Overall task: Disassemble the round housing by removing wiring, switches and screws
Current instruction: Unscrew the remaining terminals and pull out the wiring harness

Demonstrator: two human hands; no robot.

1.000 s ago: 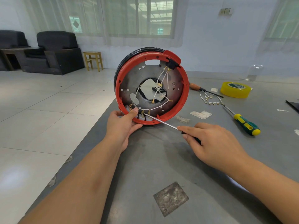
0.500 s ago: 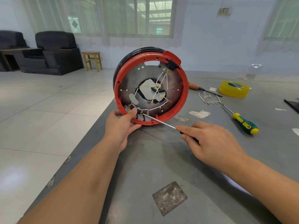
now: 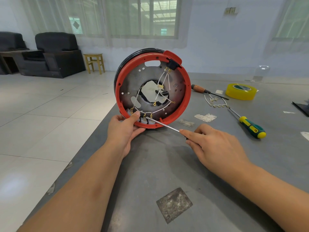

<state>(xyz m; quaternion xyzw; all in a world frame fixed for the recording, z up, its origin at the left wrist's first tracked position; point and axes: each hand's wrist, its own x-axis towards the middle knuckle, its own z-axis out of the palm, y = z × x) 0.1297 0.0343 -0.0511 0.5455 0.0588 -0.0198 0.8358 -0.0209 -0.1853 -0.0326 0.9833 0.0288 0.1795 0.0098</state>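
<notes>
Unmoved, left hand (image 3: 124, 129) grips housing (image 3: 153, 88) upright at table edge (image 3: 93, 139).

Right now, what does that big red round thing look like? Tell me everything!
The round housing stands on edge on the grey table, open side facing the camera. It has a red plastic-looking rim, a black outer band behind, and a grey metal plate with a ragged central hole. White wires with brass ends cross the plate. The left hand grips its bottom rim; the screwdriver tip touches a terminal there.
</notes>
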